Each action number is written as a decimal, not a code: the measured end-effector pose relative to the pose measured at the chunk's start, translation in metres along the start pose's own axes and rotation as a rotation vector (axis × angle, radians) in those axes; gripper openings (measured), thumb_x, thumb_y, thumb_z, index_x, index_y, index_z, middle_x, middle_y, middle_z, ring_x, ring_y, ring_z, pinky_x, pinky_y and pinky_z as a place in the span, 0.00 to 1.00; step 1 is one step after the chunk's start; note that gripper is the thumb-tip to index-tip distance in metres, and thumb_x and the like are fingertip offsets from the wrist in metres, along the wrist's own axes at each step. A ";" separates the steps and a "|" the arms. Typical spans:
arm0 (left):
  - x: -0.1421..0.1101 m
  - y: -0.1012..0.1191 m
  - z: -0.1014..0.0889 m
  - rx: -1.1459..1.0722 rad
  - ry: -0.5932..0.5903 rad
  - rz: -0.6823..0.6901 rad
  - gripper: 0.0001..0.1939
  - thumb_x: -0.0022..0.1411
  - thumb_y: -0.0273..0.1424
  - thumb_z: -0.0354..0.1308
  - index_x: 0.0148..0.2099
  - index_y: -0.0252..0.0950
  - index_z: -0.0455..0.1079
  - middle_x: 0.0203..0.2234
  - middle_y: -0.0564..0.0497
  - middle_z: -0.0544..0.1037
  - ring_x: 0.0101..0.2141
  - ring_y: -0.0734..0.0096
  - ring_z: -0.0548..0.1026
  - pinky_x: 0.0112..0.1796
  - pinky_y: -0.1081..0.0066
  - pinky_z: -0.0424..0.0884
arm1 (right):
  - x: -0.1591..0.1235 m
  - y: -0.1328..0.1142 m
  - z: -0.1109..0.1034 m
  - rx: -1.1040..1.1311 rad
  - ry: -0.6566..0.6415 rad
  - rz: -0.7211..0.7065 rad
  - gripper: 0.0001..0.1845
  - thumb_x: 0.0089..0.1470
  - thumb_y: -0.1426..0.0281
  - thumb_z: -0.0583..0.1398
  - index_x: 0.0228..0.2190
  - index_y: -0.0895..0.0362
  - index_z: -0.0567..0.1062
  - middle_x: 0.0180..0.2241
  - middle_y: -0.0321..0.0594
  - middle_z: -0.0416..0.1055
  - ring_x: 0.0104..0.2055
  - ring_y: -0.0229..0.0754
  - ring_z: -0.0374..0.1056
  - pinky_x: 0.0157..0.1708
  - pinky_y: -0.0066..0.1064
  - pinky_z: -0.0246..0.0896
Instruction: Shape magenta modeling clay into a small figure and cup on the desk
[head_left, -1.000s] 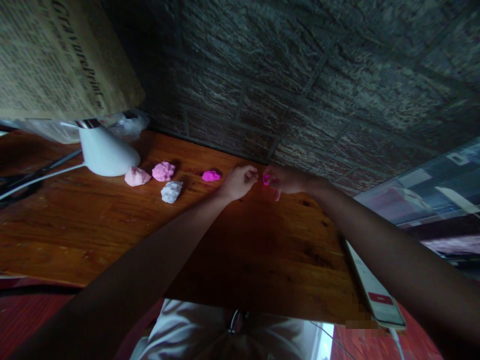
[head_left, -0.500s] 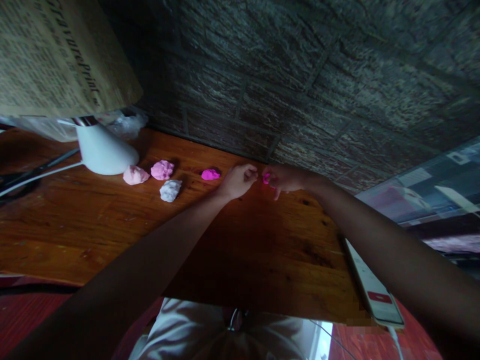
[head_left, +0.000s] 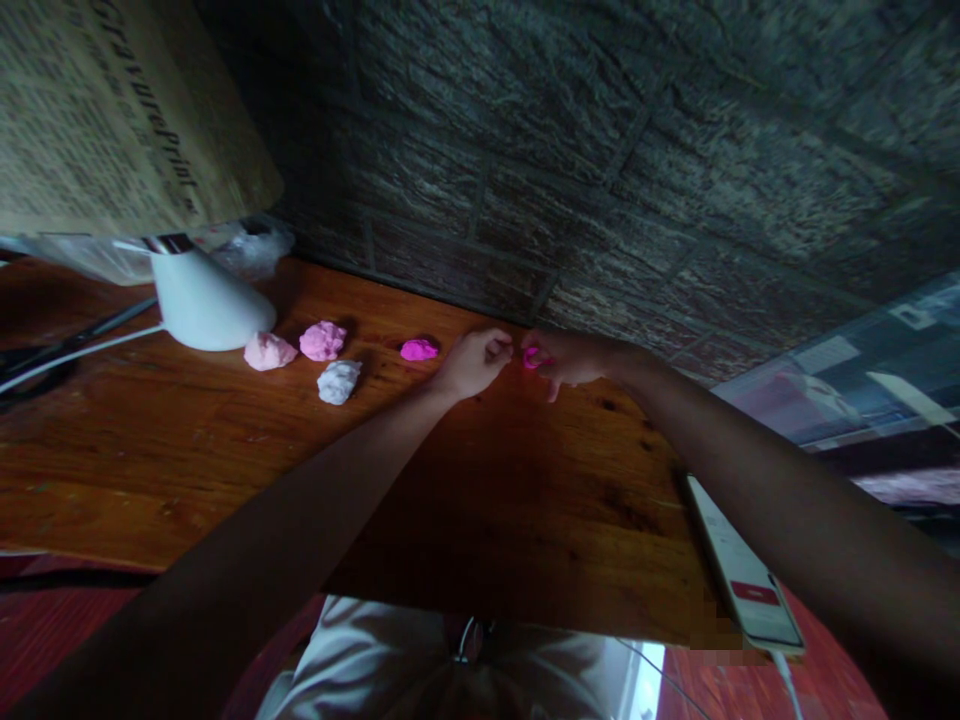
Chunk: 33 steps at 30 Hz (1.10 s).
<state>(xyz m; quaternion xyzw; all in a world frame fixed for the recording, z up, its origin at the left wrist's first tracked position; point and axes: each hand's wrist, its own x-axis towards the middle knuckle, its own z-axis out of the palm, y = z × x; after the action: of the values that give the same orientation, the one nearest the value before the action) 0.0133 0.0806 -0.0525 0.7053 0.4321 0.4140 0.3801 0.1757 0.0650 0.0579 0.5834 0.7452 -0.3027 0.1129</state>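
My right hand (head_left: 566, 358) pinches a small bright magenta piece of modelling clay (head_left: 531, 357) between its fingers, with one finger pointing down toward the wood. Just left of it, my left hand (head_left: 478, 362) is curled with its fingertips together; what lies inside, if anything, is hidden. A magenta clay lump (head_left: 418, 349) rests on the table to the left of that hand. Farther left are a pink clay lump (head_left: 322, 341), a pale pink lump (head_left: 270, 351) and a white lump (head_left: 339, 382), all crumpled in shape.
A white lamp base (head_left: 210, 300) with a newsprint shade (head_left: 127, 120) stands at the left of the wooden table (head_left: 525, 520). A stone-patterned wall (head_left: 480, 200) rises behind. At the right edge lies a phone (head_left: 742, 570) with a cable plugged in. A clear plastic bag (head_left: 259, 250) sits behind the lamp.
Both hands stay in nearly the same place. The fingers of my right hand have shifted slightly, and more of the magenta piece shows. The clay lumps have not moved on the table.
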 end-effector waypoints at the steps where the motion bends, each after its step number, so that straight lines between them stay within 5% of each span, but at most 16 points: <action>1: 0.000 0.000 0.000 -0.005 0.002 -0.003 0.10 0.65 0.23 0.58 0.48 0.33 0.75 0.34 0.47 0.83 0.32 0.71 0.79 0.36 0.73 0.73 | -0.001 -0.001 -0.001 0.001 -0.001 -0.007 0.24 0.57 0.84 0.55 0.54 0.57 0.66 0.36 0.40 0.76 0.25 0.37 0.76 0.19 0.23 0.57; 9: 0.001 -0.002 0.001 -0.011 0.000 -0.008 0.10 0.66 0.25 0.57 0.49 0.34 0.75 0.35 0.46 0.84 0.33 0.70 0.80 0.36 0.72 0.74 | -0.010 -0.014 -0.009 -0.018 -0.025 0.007 0.19 0.58 0.84 0.53 0.47 0.57 0.70 0.29 0.37 0.73 0.25 0.39 0.76 0.19 0.24 0.56; 20: 0.000 0.002 -0.001 0.011 -0.008 -0.014 0.11 0.66 0.24 0.57 0.50 0.33 0.75 0.35 0.46 0.84 0.32 0.71 0.80 0.36 0.72 0.74 | 0.002 -0.001 -0.005 -0.013 -0.043 -0.037 0.18 0.57 0.85 0.54 0.45 0.57 0.71 0.29 0.38 0.73 0.27 0.40 0.75 0.20 0.24 0.58; 33: -0.003 0.006 -0.002 0.001 -0.003 -0.025 0.12 0.63 0.22 0.59 0.48 0.33 0.76 0.35 0.47 0.83 0.31 0.72 0.79 0.37 0.73 0.75 | -0.009 -0.008 -0.018 0.027 -0.039 0.023 0.15 0.66 0.76 0.53 0.54 0.59 0.65 0.46 0.49 0.78 0.27 0.36 0.78 0.20 0.22 0.58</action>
<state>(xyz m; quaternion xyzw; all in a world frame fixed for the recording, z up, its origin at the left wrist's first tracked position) 0.0125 0.0764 -0.0466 0.7006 0.4403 0.4083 0.3855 0.1743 0.0671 0.0792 0.5876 0.7318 -0.3227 0.1229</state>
